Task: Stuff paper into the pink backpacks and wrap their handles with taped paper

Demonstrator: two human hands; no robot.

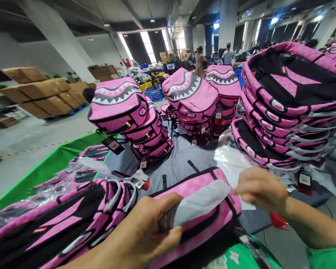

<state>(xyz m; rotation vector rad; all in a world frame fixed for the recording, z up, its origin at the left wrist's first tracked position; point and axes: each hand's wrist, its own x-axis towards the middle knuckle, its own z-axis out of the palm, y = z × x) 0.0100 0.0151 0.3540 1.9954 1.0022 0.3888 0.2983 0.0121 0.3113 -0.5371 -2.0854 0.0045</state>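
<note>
My left hand (148, 228) grips one end of a white translucent sheet (201, 203) lying across a pink shark-print backpack (193, 198) in front of me. My right hand (261, 188) is raised just right of the sheet's far end, its fingertips bunched together, with no clear hold on anything. Below my left hand lies another pink backpack (72, 220) with a black panel, open side up. Part of the front backpack is hidden by my hands and the sheet.
Stacks of pink backpacks (285, 101) with hang tags stand on a grey table top (173, 160). A green bin rim (50, 164) runs along the left. Cardboard cartons (42, 93) sit on pallets, and people stand far back.
</note>
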